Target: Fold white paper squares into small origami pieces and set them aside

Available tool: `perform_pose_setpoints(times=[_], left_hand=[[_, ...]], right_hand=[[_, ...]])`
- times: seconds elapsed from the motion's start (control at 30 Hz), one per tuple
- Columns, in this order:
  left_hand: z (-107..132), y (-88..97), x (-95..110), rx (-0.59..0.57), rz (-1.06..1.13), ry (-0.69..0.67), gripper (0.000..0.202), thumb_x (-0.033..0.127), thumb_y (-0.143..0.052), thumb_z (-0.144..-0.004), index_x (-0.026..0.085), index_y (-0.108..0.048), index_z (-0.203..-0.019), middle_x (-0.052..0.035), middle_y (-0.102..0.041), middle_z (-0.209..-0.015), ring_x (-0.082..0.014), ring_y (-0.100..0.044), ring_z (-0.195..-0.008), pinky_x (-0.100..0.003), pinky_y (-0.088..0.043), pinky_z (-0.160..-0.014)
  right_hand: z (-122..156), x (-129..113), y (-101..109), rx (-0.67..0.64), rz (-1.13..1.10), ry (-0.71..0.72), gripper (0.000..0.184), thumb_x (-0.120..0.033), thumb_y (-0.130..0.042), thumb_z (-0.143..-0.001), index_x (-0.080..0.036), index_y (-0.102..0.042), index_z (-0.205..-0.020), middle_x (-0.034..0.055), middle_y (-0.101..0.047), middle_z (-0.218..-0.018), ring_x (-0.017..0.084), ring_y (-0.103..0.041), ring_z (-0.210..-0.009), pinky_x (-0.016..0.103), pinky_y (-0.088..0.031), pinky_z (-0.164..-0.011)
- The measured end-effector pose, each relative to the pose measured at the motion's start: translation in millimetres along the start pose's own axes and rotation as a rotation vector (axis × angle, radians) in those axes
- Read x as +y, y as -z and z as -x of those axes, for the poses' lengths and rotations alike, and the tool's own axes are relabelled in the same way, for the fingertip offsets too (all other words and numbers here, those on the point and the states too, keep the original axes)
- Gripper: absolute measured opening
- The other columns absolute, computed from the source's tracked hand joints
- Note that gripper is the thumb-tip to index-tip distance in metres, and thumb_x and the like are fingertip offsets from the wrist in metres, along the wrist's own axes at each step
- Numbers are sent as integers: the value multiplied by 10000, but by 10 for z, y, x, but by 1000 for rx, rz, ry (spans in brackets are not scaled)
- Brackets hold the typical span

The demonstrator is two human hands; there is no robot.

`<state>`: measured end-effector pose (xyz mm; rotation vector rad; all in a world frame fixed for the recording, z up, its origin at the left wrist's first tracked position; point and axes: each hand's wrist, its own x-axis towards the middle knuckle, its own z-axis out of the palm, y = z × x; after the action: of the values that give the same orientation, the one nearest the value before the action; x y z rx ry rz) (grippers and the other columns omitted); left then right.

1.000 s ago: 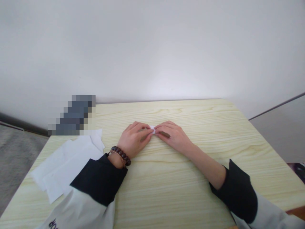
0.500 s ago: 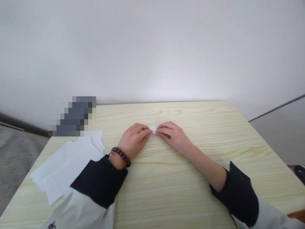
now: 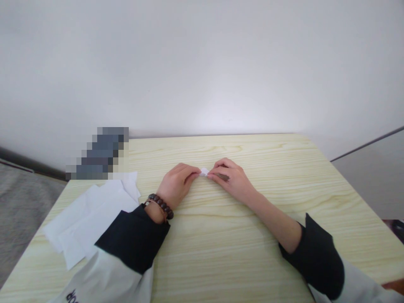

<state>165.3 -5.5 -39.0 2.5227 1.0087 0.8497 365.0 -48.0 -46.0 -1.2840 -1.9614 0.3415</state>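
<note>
A small piece of white paper is pinched between my two hands, over the middle of the wooden table. My left hand grips its left end between thumb and fingers; a dark beaded bracelet circles that wrist. From the other side, the thumb and index finger of my right hand close on the paper's right end. My fingertips cover both ends, so only its middle shows, and how it is folded is too small to make out.
Several loose white sheets of paper lie overlapping at the table's left, partly under my left sleeve. Behind them is a dark pixelated object at the back left corner. A white wall rises along the far edge.
The white paper between my fingertips looks flatter and lower than before. My right hand's fingers have shifted, with a wider gap under the index finger. My left hand has barely moved.
</note>
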Motion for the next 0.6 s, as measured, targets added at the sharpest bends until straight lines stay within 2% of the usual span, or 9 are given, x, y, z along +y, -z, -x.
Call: perform_pose_setpoints(times=[0.13,0.43,0.6], left_hand=[[-2,7,9,8,-5,43,187,202,-475,-886,182,-659,-857,-45,-690,-833,-181,-617,-825,-301,-498,-777],[-1,-35,-25,29,-40,-92,146,236,-538,-878,166,-665,-859,-65,-662,-866,-195,-567,-851,-325,-490,-782],[4,-63,-59,40,-47,-93,182,244,-524,-896,160,-679,-855,-63,-647,-826,-191,-552,-816,-323,-496,-743]], right_hand=[[-2,-7,9,-64,-21,15,163,-281,-572,-876,-199,-705,-923,58,-626,-863,164,-581,-817,287,-483,-711],[-26,-11,12,-87,11,-25,153,-253,-562,-885,-175,-667,-806,38,-630,-765,158,-558,-775,286,-436,-724],[-30,-28,5,-99,28,-34,151,-238,-549,-892,-164,-656,-815,39,-632,-768,158,-546,-764,288,-421,-725]])
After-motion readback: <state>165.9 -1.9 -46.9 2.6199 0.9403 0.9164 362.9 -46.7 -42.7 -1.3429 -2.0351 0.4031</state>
